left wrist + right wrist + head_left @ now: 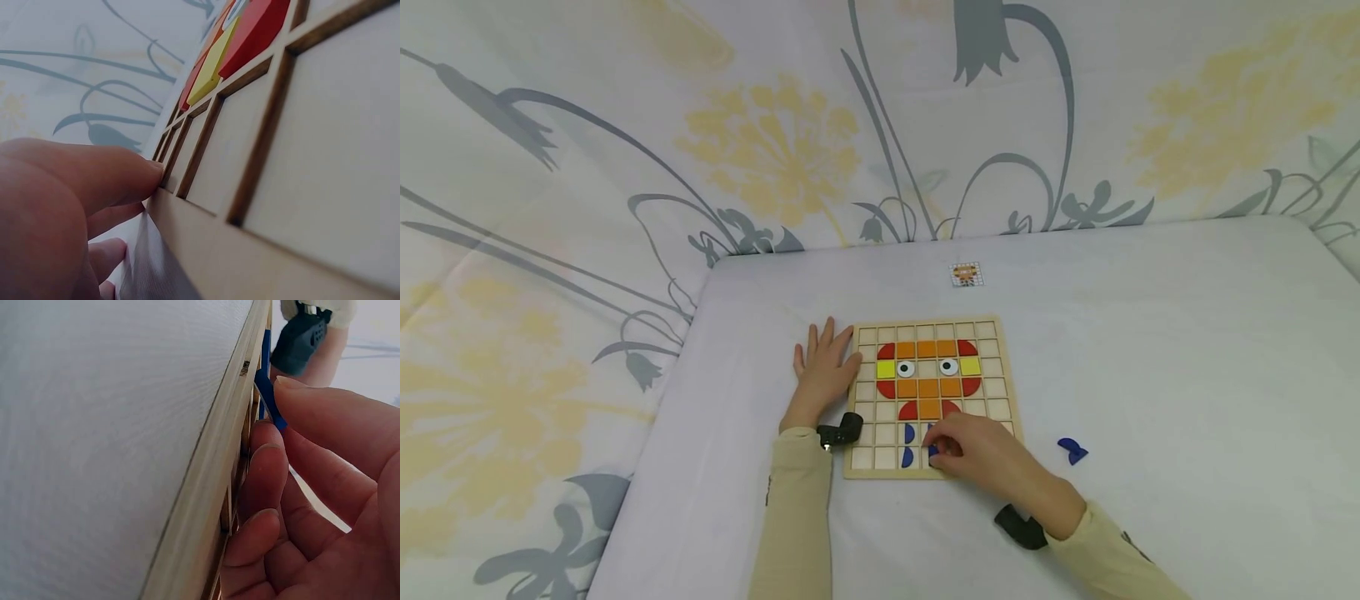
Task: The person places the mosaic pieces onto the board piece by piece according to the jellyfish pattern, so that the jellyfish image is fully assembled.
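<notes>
A wooden grid board [865, 333] lies on the white surface, with red, orange and yellow tiles and two eye tiles set in its cells. Below them sit blue half-round tiles [907, 457] in the lower cells. My right hand [988, 450] pinches a blue tile [267, 400] between thumb and fingers, tilted at the board's lower edge in the right wrist view. My left hand [822, 377] rests at the board's left edge with its fingers spread; in the left wrist view the thumb [134, 175] touches the rim. The right hand hides some lower-right cells.
Two or so loose blue pieces [1072, 450] lie on the cloth right of the board. A small picture card [966, 274] with a similar figure on a grid lies behind the board. Floral fabric [775, 150] rises at the back and left.
</notes>
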`<state>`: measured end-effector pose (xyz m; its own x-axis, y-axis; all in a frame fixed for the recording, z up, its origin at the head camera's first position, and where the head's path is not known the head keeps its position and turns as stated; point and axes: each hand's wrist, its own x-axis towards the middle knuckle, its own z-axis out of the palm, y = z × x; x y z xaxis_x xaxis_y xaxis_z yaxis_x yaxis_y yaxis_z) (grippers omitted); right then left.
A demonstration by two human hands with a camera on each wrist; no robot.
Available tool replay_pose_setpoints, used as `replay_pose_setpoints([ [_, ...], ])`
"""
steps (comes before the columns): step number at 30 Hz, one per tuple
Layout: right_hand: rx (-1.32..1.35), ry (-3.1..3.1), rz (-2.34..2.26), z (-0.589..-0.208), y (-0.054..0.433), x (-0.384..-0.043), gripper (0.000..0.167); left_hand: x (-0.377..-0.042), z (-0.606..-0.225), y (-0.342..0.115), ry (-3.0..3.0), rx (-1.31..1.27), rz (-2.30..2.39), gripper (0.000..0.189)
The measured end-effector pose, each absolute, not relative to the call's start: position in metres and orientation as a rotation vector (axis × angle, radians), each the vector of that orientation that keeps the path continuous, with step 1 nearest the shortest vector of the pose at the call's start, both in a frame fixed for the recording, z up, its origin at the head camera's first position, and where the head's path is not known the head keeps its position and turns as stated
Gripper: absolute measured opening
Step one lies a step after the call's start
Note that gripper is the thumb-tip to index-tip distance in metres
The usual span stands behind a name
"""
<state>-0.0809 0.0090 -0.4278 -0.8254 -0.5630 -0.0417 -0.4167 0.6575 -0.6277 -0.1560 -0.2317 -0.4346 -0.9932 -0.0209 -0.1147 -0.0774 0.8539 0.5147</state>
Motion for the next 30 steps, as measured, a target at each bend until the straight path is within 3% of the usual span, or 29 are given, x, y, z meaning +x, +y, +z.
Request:
replay_pose_setpoints([
  [23, -0.88, 2.643, -0.978, -0.426, 0.017, -0.086, 0.01, -0.161, -0.434, -0.23, 2.93, -0.072, 0.813, 0.052],
  [30, -0.786, 2.653, -1.014, -0.42, 0.028, -0.09, 0.008, -0.156, -0.435, -0.231, 2.915, -0.082, 0.805, 0.052],
])
